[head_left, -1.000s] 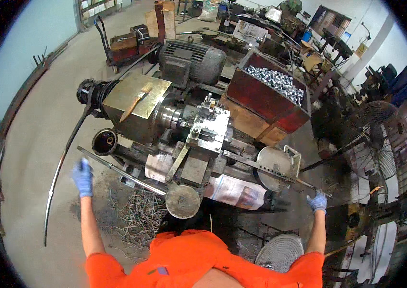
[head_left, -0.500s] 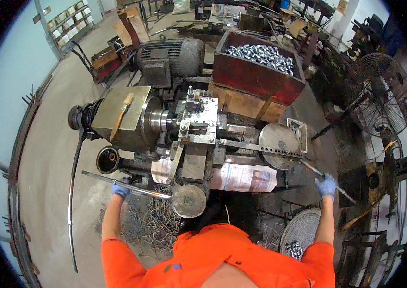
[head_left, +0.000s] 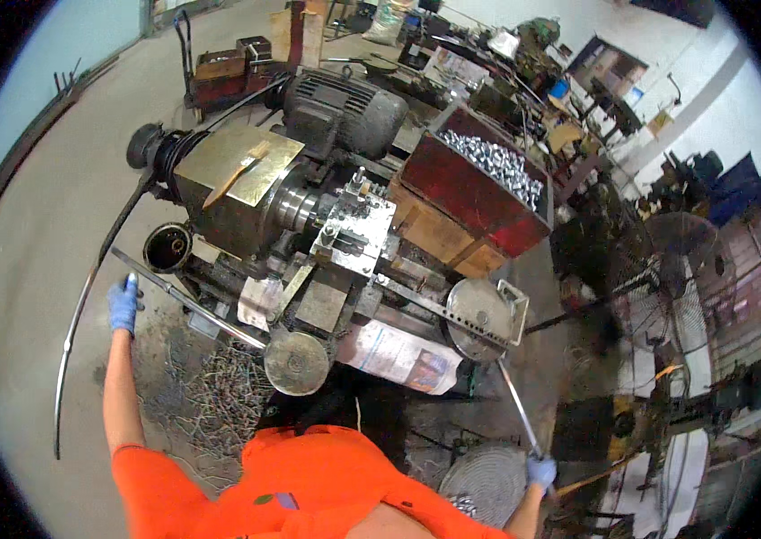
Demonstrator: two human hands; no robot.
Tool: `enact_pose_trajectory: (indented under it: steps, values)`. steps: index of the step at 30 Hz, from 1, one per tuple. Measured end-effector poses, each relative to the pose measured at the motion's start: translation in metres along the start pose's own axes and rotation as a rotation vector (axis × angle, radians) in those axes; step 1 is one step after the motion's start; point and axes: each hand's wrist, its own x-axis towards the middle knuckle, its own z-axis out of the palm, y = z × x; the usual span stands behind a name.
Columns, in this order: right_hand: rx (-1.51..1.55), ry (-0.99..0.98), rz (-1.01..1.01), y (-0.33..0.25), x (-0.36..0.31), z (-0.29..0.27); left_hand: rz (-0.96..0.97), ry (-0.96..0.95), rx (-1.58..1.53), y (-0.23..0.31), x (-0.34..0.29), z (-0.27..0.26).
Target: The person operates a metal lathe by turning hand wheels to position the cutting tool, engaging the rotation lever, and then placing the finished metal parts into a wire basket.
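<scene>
My left hand (head_left: 123, 307), in a blue glove, is just below the outer end of the left metal lever (head_left: 210, 316), apart from it. Its fingers look curled; what they hold, if anything, is too small to make out. The lever runs to a round plate (head_left: 297, 364) at the front of a lathe-like machine (head_left: 353, 225). At the lower right my gloved right hand (head_left: 540, 472) closes around the end of another metal rod (head_left: 521, 409). This rod slopes down from a round disc (head_left: 481, 316) and a perforated bar (head_left: 425, 304).
A brush (head_left: 238, 175) lies on the machine's cover. Behind stands a red bin (head_left: 461, 184) of small metal parts, near a motor (head_left: 345, 112). Metal shavings (head_left: 228, 386) cover the floor at left. A round basket (head_left: 488, 485) is near my right arm; a fan (head_left: 681, 247) stands right.
My view has tilted and shifted. My left hand has come off the left lever and moved outward. My right hand has slid down to the far end of its rod, which now slopes more steeply.
</scene>
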Motion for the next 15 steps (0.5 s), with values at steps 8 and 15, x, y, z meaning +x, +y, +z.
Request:
enact_pose_trajectory:
  steps: [8, 15]
  values:
    - [-0.116, -0.265, 0.225, 0.063, -0.012, 0.024, -0.219, 0.143, -0.202, 0.029, 0.007, 0.056]
    - [-0.086, -0.206, 0.242, 0.057, -0.034, 0.017, -0.148, 0.194, -0.117, 0.019, 0.011, 0.059]
